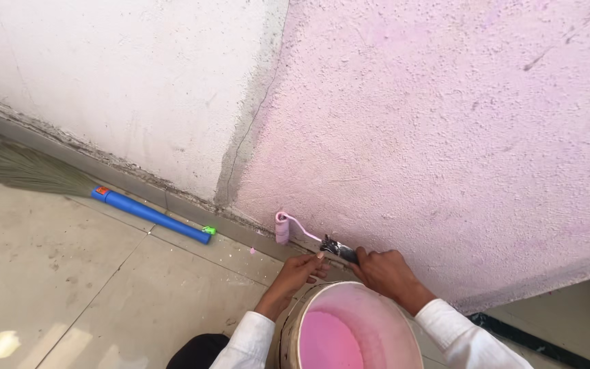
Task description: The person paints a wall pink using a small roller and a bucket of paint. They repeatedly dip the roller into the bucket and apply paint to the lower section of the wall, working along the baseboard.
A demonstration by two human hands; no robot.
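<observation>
A small paint roller [282, 227] with a pink sleeve rests against the bottom of a rough wall [445, 137] that is painted pale pink. Its bent wire runs back to a dark handle [339, 249]. My right hand [385, 272] is closed around that handle. My left hand [303, 266] touches the handle's front end with its fingertips. Just below my hands stands a round bucket [377, 301] holding pink paint [329, 342]. White sleeves cover both forearms.
A grass broom [18, 167] with a blue handle [150, 215] lies on the floor along the unpainted white wall [104, 82] at left. Beige floor tiles [69, 287] spread to the left. A dark strip [520, 338] runs along the floor at right.
</observation>
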